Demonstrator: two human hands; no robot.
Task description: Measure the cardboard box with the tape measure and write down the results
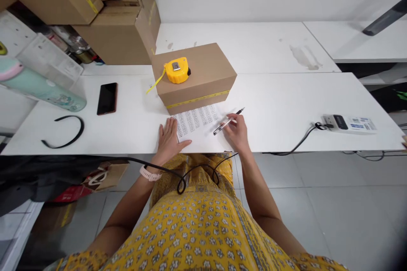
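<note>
A printed sheet of paper (199, 120) lies at the front edge of the white table (280, 106). My left hand (168, 139) rests flat on its left part, fingers stretched out. My right hand (237, 131) is closed round a pen (227, 122) whose tip lies on the sheet's right part. Just behind the sheet stands a brown cardboard box (197, 78) with yellow tape, and a yellow tape measure (177, 70) sits on top of it with a short length of tape pulled out.
A black phone (107, 98), a black curved band (65, 133) and a mint green bottle (41, 89) lie to the left. A barcode scanner (348, 123) with a black cable is at the right. Large cartons (117, 29) are stacked at the back left.
</note>
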